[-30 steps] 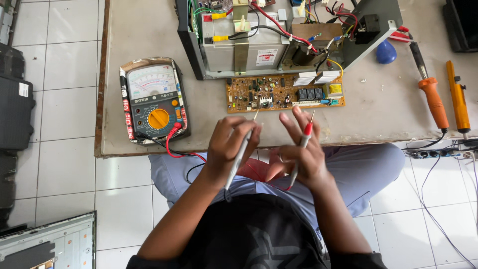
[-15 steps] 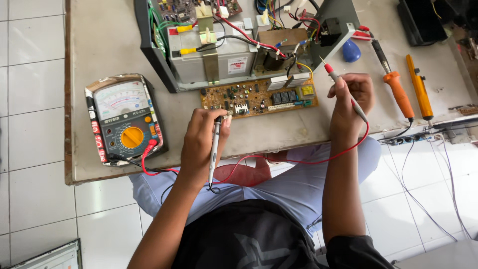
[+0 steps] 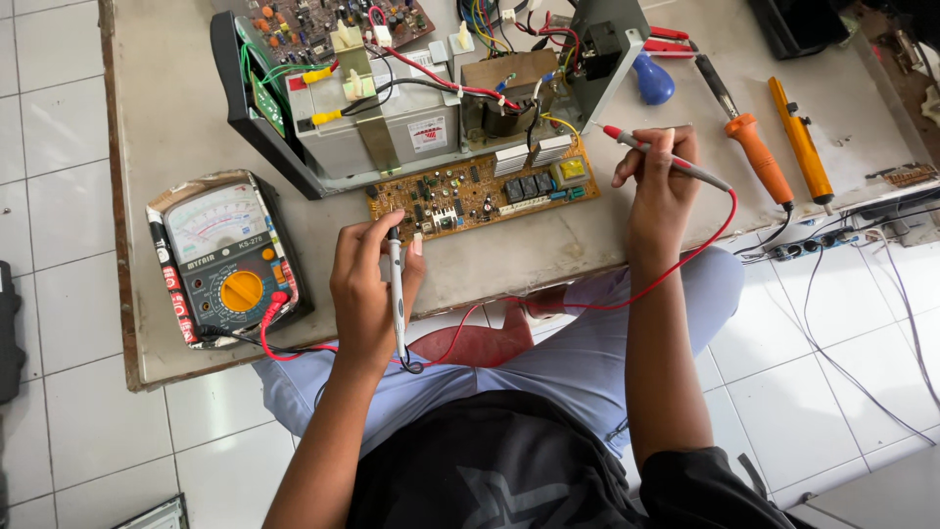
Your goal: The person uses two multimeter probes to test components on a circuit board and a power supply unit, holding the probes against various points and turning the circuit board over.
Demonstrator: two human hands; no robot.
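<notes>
**Kid one:** Hands first! What is each one holding?

**Kid two:** The left hand (image 3: 367,289) is wrapped around a grey probe (image 3: 396,289). It stands almost straight up and down, and its tip is at the near edge of the brown circuit board (image 3: 480,191). The right hand (image 3: 661,186) pinches a red-tipped probe (image 3: 666,159) that lies slanted, with the red tip in the air just right of the board.

**Kid one:** Where is the board?

**Kid two:** Flat on the surface (image 3: 166,118), right in front of a big open metal box (image 3: 392,122) full of coloured wires.

**Kid one:** And that thing with the yellow knob?

**Kid two:** That is a meter (image 3: 227,257). It lies on the left of the surface, near the left hand. A red wire (image 3: 685,260) runs from it, loops over the person's lap and goes up to the red-tipped probe.

**Kid one:** What else is there?

**Kid two:** An orange-handled soldering iron (image 3: 749,137) and a thin orange tool (image 3: 801,142) lie side by side to the right of the right hand. A blue handle (image 3: 653,80) lies behind them.
</notes>
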